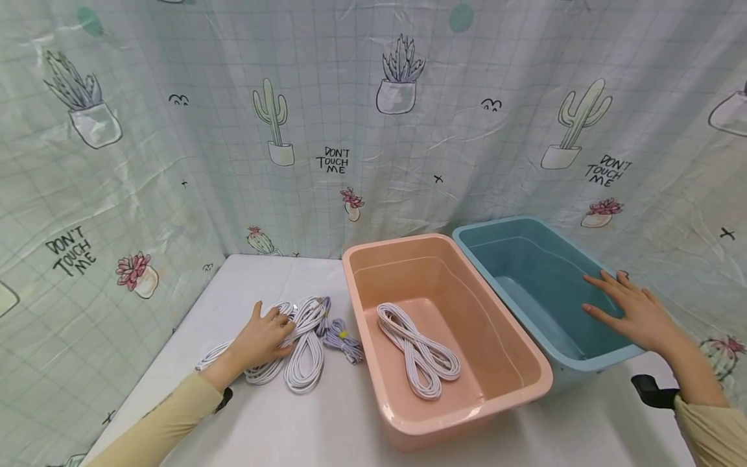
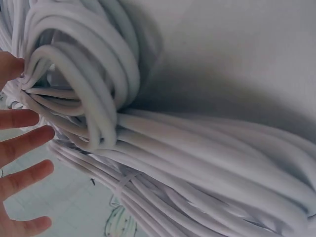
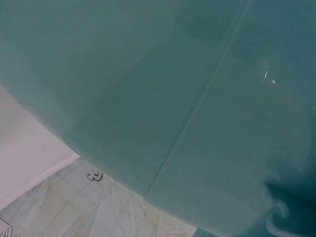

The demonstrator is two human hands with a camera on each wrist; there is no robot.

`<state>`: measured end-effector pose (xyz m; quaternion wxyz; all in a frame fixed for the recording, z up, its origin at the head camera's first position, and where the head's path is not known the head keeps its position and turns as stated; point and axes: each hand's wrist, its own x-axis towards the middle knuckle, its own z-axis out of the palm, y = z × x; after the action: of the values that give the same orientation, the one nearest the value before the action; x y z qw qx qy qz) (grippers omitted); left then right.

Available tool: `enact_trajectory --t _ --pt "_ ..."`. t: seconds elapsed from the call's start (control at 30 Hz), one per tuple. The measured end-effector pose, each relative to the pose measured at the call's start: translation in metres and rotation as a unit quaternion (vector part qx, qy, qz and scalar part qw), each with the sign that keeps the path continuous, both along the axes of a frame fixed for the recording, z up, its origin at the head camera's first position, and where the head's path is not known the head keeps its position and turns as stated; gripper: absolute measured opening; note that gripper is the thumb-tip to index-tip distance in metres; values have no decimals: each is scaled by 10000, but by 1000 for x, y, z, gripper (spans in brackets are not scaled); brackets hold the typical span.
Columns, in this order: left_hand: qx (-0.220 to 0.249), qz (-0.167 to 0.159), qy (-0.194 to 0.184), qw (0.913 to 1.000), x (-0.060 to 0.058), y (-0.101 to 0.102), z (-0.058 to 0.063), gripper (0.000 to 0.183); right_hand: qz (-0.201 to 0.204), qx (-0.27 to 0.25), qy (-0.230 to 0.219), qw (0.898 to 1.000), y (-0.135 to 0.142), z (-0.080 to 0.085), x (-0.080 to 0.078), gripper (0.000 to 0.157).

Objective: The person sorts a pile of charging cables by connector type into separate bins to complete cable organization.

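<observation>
My left hand [image 1: 259,340] is over the coiled white cables [image 1: 305,366] at the left of the table, its fingers spread. In the left wrist view, the fingertips [image 2: 42,136] are right at the gathered middle of a thick white cable coil [image 2: 197,153], not curled round it. My right hand [image 1: 639,318] hovers with spread fingers over the near right part of the blue bin [image 1: 513,259]. That bin's wall [image 3: 163,113] fills most of the right wrist view, where the hand is out of sight. Inside the pink bin [image 1: 403,421] lies one coiled white cable [image 1: 417,353].
A thinner greyish cable bundle with a yellow tie [image 1: 343,336] lies between the white coils and the pink bin. The two bins stand side by side on the white table [image 1: 274,428]. A cactus-print curtain [image 1: 222,162] hangs behind and at both sides.
</observation>
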<state>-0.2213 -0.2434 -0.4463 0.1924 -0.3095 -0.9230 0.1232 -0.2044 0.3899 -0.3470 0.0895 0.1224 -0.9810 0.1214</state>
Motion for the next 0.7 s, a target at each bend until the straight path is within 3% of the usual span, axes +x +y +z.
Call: enact_trajectory --t 0.53,0.7 --pt "291 259 -172 9991 -3 1 -7 32 -36 19 0 10000 0 1 -1 67" --pt "371 505 -298 9976 -3 7 -8 33 -42 13 -35 10000 -1 2 0 67"
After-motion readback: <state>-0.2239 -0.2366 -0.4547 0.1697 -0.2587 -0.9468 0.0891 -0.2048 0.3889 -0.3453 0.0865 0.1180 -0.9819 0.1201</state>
